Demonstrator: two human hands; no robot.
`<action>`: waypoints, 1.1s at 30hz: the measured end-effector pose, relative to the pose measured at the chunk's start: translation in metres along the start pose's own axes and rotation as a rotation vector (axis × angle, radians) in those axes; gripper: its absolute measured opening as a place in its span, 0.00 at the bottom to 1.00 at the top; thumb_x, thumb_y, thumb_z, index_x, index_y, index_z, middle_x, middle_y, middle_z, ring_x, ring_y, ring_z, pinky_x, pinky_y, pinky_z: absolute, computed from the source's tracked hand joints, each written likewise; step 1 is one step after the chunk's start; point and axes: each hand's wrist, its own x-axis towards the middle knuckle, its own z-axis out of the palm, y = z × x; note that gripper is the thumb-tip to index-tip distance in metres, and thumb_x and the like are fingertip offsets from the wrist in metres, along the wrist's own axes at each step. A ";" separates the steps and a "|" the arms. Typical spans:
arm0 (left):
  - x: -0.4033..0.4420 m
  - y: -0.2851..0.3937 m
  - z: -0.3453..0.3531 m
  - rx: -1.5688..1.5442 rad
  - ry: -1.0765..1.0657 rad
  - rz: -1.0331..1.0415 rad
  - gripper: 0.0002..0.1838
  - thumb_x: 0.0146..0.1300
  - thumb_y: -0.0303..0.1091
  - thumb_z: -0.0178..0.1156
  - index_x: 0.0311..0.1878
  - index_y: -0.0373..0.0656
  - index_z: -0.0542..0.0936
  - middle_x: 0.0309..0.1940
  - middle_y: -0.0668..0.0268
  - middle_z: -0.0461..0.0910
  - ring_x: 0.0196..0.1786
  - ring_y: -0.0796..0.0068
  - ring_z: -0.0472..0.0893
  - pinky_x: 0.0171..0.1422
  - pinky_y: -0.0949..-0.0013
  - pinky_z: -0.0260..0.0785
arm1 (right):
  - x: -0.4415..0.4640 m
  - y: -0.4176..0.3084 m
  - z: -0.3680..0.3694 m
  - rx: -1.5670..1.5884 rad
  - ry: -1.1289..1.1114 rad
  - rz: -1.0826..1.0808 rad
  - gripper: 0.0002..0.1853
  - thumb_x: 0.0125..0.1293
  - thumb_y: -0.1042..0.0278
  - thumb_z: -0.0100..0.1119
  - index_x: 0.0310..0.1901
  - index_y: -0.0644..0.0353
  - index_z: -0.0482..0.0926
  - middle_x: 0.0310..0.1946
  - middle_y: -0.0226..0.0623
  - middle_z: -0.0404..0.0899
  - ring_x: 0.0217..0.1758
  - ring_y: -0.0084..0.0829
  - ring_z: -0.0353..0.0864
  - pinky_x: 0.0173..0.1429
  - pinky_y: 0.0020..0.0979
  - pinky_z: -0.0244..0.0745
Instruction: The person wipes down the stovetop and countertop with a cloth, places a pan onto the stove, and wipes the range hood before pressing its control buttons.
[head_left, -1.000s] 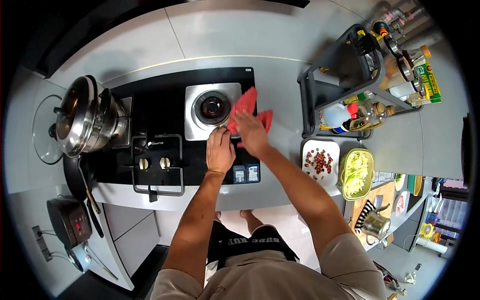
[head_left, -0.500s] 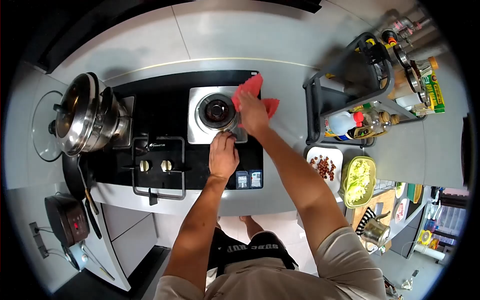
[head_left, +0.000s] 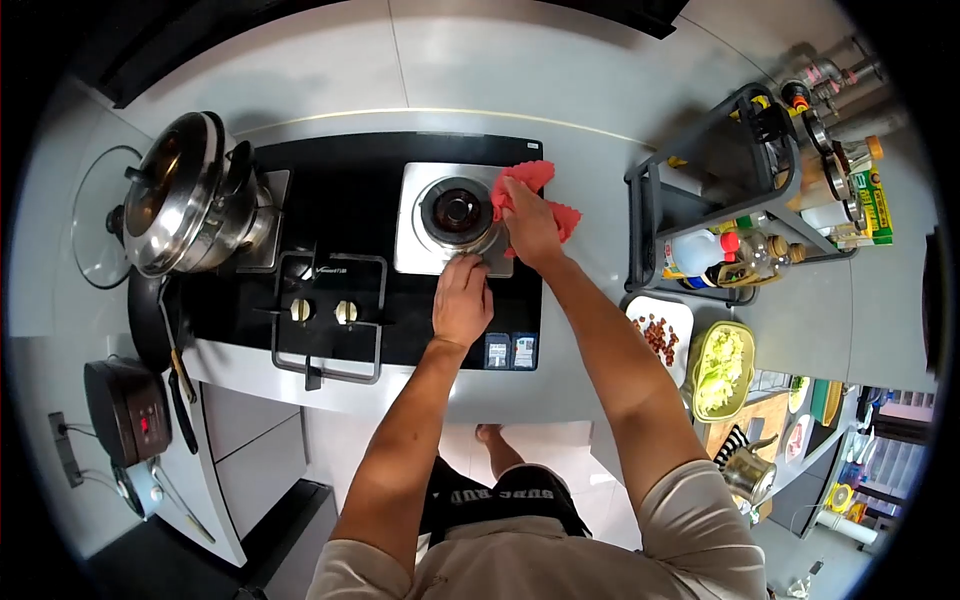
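Observation:
My right hand (head_left: 531, 230) is closed on a crumpled red cloth (head_left: 537, 180), pressing it onto the right side of the square steel plate (head_left: 412, 258) around the gas burner (head_left: 458, 209). Part of the cloth spreads past the plate onto the cooktop's right edge and the counter. At the plate's front edge, my left hand (head_left: 463, 302) has its fingers bent and held together. Its fingertips touch the rim there, but what they grip is hidden. The removed pan support (head_left: 377, 330) lies over the knobs on the black glass cooktop (head_left: 340, 200).
A lidded steel pot (head_left: 185, 205) stands on the left burner, near a black pan (head_left: 150, 325). To the right are a bottle rack (head_left: 645, 225), a white plate (head_left: 676, 318) of reddish-brown pieces and a green basket (head_left: 748, 375) of chopped greens. A rice cooker (head_left: 125, 410) sits at lower left.
The whole view has shifted a little to the right. Against the cooktop, my right hand and the red cloth are slightly nearer to me. My left hand stays at the plate's front edge.

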 end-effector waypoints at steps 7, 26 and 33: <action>0.000 -0.017 -0.033 0.103 0.134 -0.132 0.19 0.58 0.19 0.65 0.54 0.40 0.82 0.60 0.55 0.79 0.66 0.48 0.77 0.73 0.50 0.69 | -0.043 -0.022 -0.036 -0.306 0.006 0.097 0.23 0.69 0.69 0.66 0.65 0.57 0.83 0.66 0.45 0.81 0.67 0.53 0.77 0.74 0.48 0.71; 0.004 -0.023 -0.026 0.114 0.131 -0.164 0.18 0.62 0.18 0.65 0.56 0.39 0.78 0.60 0.55 0.78 0.68 0.48 0.75 0.74 0.50 0.67 | 0.023 0.019 -0.021 -0.233 -0.298 -0.086 0.23 0.74 0.68 0.61 0.70 0.52 0.82 0.72 0.36 0.80 0.71 0.51 0.76 0.74 0.48 0.72; 0.006 -0.022 -0.024 0.147 0.131 -0.176 0.17 0.63 0.21 0.64 0.55 0.38 0.78 0.60 0.55 0.79 0.68 0.48 0.75 0.75 0.50 0.67 | 0.104 0.026 0.019 -0.350 -0.506 -0.203 0.31 0.66 0.75 0.62 0.71 0.38 0.82 0.75 0.23 0.77 0.74 0.45 0.73 0.72 0.45 0.70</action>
